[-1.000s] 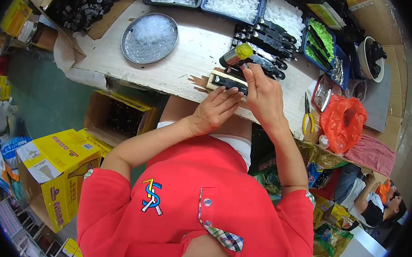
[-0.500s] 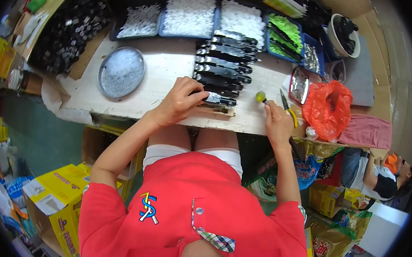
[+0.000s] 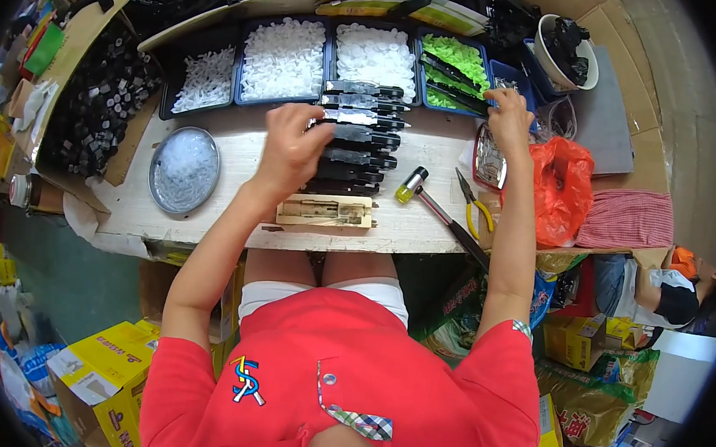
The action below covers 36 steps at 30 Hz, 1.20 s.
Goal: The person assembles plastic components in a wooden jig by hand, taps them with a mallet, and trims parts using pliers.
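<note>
The bare left hand (image 3: 290,144) is nearer, at the left ends of the long black plastic pieces (image 3: 364,135) lying sideways, well apart from the bare right hand (image 3: 509,126) near small green bits (image 3: 461,55), both grips unclear.

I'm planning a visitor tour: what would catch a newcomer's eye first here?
Probably the bright red shirt across the lower middle, then the crumpled red bag at the right of the bench. Next come vivid green pieces at the back, near the right hand, and the row of black parts mid-bench, by the left hand.
</note>
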### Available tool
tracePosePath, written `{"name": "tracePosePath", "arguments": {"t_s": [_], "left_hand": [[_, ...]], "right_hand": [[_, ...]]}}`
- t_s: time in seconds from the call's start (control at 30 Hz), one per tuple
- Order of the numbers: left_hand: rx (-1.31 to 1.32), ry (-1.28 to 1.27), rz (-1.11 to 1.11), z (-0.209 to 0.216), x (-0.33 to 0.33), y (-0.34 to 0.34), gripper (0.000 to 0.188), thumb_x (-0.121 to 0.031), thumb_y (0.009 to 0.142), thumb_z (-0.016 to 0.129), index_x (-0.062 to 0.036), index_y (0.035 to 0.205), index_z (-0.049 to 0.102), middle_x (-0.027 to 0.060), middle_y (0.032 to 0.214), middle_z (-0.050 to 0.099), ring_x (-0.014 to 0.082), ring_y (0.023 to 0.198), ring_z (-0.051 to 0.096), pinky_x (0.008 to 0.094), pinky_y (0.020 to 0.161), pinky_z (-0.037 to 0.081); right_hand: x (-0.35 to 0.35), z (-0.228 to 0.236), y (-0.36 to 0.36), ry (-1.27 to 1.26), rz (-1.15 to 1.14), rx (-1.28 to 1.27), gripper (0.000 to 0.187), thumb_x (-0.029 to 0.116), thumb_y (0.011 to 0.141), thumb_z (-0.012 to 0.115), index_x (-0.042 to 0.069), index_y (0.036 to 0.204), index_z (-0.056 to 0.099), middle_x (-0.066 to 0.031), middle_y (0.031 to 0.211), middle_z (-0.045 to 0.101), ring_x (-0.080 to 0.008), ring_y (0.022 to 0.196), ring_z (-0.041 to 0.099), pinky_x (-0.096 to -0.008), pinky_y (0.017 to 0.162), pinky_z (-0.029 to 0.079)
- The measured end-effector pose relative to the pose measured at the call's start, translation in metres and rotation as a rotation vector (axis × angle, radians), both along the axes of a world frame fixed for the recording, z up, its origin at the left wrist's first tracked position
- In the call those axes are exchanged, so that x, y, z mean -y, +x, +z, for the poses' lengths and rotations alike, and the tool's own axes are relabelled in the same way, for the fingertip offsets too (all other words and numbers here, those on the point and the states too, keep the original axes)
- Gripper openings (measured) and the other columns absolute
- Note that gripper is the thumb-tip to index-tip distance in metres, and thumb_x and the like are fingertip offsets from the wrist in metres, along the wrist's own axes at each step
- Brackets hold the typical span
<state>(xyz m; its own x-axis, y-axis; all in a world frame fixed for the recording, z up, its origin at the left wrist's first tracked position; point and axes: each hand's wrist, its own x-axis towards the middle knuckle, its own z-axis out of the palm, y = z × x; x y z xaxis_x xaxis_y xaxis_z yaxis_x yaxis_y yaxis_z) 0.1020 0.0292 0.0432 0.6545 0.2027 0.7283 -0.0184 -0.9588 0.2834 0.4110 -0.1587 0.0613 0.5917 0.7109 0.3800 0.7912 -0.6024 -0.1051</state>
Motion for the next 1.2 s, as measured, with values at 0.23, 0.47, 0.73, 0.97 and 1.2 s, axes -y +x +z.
{"name": "tracePosePath", "arguments": {"t_s": [0.23,0.47,0.73,0.97,1.2], "left_hand": [[0.049,-0.260,0.545,-0.010,-0.055,-0.134,0.007,-0.004,0.076,0.062,-0.0039,0.083,0.064,0.0080,0.085,0.061,0.0236,0.081,0.056,0.0327,0.075,0.041],[0.181,-0.512,0.985,-0.062,-0.136,-0.259,0.014,-0.010,0.073,0.064,-0.0020,0.086,0.065,0.0124,0.077,0.061,0.0231,0.070,0.059,0.0305,0.064,0.046],[0.024,-0.276,1.165,-0.059,-0.200,-0.249,0.016,-0.014,0.073,0.064,-0.0042,0.085,0.065,0.0170,0.087,0.060,0.0328,0.076,0.060,0.0409,0.068,0.047],[-0.405,-0.166,1.325,-0.031,-0.242,-0.207,0.017,-0.017,0.077,0.061,-0.0034,0.087,0.064,0.0186,0.099,0.054,0.0356,0.080,0.062,0.0455,0.066,0.050],[-0.571,-0.112,1.214,-0.033,-0.246,-0.216,0.018,-0.018,0.077,0.061,-0.0057,0.089,0.065,0.0183,0.096,0.054,0.0359,0.080,0.062,0.0432,0.066,0.051]], "right_hand": [[0.007,-0.017,0.009,-0.184,0.215,0.113,0.036,0.006,0.067,0.062,0.010,0.103,0.056,-0.0088,0.105,0.056,-0.0277,0.100,0.051,-0.0449,0.081,0.036],[0.033,-0.027,0.039,0.250,0.423,-0.079,0.024,0.003,0.073,0.061,0.005,0.097,0.058,-0.0089,0.104,0.059,-0.0237,0.096,0.055,-0.0307,0.080,0.042],[0.009,0.033,-0.002,0.777,0.372,-0.666,0.008,-0.005,0.077,0.054,0.001,0.079,0.050,-0.0087,0.110,0.055,-0.0115,0.091,0.051,-0.0216,0.078,0.041],[0.006,0.083,-0.165,0.020,0.483,-0.024,0.024,0.001,0.059,0.059,0.003,0.081,0.050,-0.0094,0.083,0.054,-0.0260,0.077,0.049,-0.0370,0.078,0.034],[-0.012,0.004,-0.239,-0.236,0.659,-0.109,0.025,0.013,0.064,0.067,0.007,0.083,0.052,-0.0080,0.083,0.052,-0.0263,0.081,0.050,-0.0404,0.077,0.033]]}}
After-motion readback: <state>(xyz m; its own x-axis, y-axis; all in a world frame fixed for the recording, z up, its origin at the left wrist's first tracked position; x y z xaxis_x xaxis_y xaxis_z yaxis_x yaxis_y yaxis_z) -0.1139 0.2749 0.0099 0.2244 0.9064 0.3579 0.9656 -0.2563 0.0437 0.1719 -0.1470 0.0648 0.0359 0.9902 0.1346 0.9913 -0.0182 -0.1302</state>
